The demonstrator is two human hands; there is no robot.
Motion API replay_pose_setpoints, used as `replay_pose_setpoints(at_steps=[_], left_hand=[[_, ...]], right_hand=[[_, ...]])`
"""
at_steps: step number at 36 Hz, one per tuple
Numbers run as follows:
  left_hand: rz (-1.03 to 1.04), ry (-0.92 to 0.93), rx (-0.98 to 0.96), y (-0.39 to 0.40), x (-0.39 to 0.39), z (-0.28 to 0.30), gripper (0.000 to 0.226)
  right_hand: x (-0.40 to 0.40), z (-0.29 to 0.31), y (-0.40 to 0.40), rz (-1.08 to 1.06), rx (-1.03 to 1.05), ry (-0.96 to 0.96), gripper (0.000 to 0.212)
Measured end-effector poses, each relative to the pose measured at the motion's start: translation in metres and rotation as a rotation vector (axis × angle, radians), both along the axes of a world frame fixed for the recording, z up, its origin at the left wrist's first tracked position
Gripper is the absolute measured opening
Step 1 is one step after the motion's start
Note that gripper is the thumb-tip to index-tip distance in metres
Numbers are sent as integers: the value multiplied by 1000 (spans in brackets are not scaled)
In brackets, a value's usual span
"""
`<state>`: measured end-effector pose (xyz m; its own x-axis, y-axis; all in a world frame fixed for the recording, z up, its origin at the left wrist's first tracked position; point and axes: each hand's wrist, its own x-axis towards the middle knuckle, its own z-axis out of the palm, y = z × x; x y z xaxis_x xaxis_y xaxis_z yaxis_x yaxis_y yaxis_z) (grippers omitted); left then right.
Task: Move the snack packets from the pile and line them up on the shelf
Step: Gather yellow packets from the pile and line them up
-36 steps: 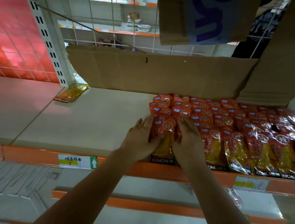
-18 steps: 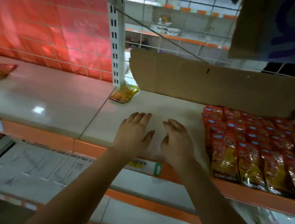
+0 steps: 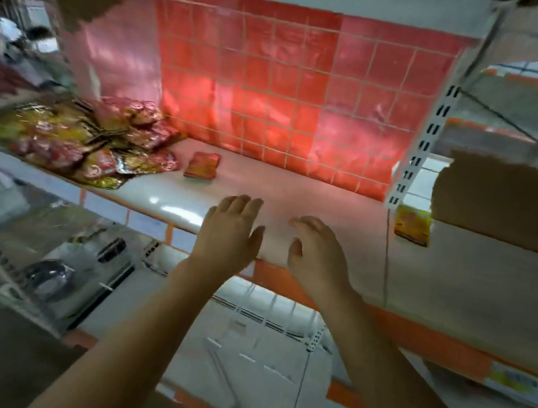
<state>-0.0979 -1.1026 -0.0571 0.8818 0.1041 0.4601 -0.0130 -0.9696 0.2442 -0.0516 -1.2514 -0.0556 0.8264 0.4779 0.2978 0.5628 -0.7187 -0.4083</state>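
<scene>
A pile of red and yellow snack packets [image 3: 83, 139] lies at the left end of the white shelf [image 3: 323, 197]. One loose red packet [image 3: 202, 165] lies flat just right of the pile. Another yellow packet [image 3: 412, 224] sits by the white upright post. My left hand [image 3: 230, 233] and my right hand [image 3: 318, 252] hover side by side over the shelf's front edge. Both are empty, with fingers relaxed and pointing toward the back. The lined-up rows of packets are out of view to the right.
A red sheet behind a wire grid [image 3: 294, 86] backs the shelf. A perforated white post [image 3: 422, 146] divides the bays, with brown cardboard [image 3: 508, 210] to its right. An orange rail [image 3: 382, 320] edges the shelf, and lower shelves [image 3: 257, 351] sit beneath.
The view has swung left from the lined-up packets to the pile. Both hands let go of the front packet and moved left along the shelf, now empty.
</scene>
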Motion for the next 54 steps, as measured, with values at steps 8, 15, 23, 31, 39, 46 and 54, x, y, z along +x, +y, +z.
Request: replay_pose_setpoints(at_steps=[8,15,23,31,39,46,54], left_hand=[[97,-35,-39,121,-1,-12,41],[149,45,-21,224,37,-22,42],[118,101,-133,302,85,-19,36],[30,231,-102,324,104,-31,35],[107,310,-398,318,96,-32,91],[-8,258,-652,297,89,-15,44],[-144,280,-1134,207,76,-14,17]], right_hand=[[21,-4,117,74,-56,55,40],[65,-15,217,3,9,115,37],[114,-30,290,-319,-12,172,48],[132,-26,304,-432,-103,437,74],[86,-38,288,-586,116,543,71],[40,-29,259,-552,781,556,67],[34,-16,170,-564,1003,506,38]])
